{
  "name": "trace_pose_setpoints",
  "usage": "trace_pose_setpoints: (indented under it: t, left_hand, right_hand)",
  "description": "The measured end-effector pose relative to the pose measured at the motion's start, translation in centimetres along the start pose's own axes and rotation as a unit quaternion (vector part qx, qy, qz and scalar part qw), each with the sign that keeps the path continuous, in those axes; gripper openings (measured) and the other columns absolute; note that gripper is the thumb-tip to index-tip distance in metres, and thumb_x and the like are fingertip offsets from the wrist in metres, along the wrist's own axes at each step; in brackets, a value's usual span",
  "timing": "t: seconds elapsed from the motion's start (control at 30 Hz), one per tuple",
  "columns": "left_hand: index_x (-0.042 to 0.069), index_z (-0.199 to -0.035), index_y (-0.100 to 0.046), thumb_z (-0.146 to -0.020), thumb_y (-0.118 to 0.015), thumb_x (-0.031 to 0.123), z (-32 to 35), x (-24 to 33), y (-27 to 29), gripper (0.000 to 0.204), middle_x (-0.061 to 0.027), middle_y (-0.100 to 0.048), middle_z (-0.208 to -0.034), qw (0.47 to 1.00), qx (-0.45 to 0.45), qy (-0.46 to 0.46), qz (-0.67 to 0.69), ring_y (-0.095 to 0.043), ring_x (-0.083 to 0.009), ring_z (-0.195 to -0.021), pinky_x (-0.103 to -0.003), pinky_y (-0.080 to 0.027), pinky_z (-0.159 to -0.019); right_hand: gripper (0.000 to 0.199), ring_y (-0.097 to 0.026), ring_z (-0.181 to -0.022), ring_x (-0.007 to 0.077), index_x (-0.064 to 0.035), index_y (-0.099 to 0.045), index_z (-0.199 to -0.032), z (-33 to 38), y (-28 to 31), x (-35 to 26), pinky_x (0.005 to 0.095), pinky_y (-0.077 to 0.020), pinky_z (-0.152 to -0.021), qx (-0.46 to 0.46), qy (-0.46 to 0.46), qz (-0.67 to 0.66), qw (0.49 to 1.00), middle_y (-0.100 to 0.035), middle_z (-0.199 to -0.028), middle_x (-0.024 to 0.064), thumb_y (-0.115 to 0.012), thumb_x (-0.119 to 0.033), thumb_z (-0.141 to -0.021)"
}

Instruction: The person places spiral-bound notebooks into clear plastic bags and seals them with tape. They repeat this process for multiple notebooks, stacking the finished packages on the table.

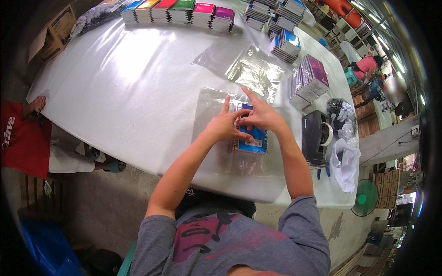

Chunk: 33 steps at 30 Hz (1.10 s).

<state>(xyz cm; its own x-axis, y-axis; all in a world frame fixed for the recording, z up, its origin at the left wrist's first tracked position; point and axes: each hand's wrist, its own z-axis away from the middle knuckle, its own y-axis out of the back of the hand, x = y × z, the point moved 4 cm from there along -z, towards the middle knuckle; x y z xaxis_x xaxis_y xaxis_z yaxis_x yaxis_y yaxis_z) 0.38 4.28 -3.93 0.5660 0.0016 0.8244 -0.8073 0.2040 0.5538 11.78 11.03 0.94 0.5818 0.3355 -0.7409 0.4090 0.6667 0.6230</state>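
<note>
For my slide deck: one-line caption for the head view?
Both hands press a blue notebook stack inside a clear plastic bag on a white table.

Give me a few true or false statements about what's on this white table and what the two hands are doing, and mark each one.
1. Both hands rest on a stack of blue-covered notebooks inside a clear plastic bag. True: the left hand and the right hand press on it.
2. The black tape dispenser sits left of the hands. False: it stands to their right.
3. A row of coloured notebook stacks lines the far edge of the white plastic-covered table. True.
4. The right hand holds scissors. False: it holds no tool.
5. The stack of purple-covered notebooks lies on the floor. False: it is on the table.
</note>
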Motion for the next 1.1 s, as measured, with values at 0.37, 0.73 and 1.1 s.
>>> trace_pose_setpoints:
  t: [0.37,0.73,1.1]
  left_hand:
    - [0.037,-0.132,-0.044,-0.051,-0.082,0.055,0.7,0.8,0.4,0.091,-0.0286,-0.016,-0.146,1.000,-0.017,0.021,-0.005,-0.015,-0.0370,-0.138,-0.048,-0.030,-0.106]
    - [0.000,-0.140,-0.024,-0.053,-0.076,0.066,1.4,-1.4,-1.9,0.121,-0.0301,-0.027,-0.140,0.983,0.164,0.008,0.080,-0.042,-0.0438,-0.122,-0.047,-0.036,-0.101]
    - [0.001,-0.144,-0.009,-0.051,-0.088,0.042,6.9,5.8,-1.9,0.129,-0.0177,-0.026,-0.142,0.924,0.209,-0.235,0.216,-0.030,-0.0282,-0.130,-0.038,-0.023,-0.109]
  right_hand:
    - [0.111,-0.066,-0.078,0.0321,-0.0173,-0.018,-0.145,1.9,0.9,-0.5,0.0391,-0.0516,-0.071,0.117,-0.083,0.209,0.967,-0.066,-0.081,0.0181,-0.084,-0.033,-0.057]
    - [0.090,-0.058,-0.098,0.0251,0.0007,-0.029,-0.138,6.3,-0.6,7.1,0.0337,-0.0465,-0.083,0.181,-0.084,-0.077,0.977,-0.058,-0.107,0.0187,-0.076,-0.040,-0.072]
    - [0.104,-0.045,-0.120,0.0238,-0.0102,-0.005,-0.146,11.5,-4.1,0.4,0.0360,-0.0391,-0.100,0.272,0.178,-0.396,0.859,-0.038,-0.135,0.0123,-0.076,-0.002,-0.070]
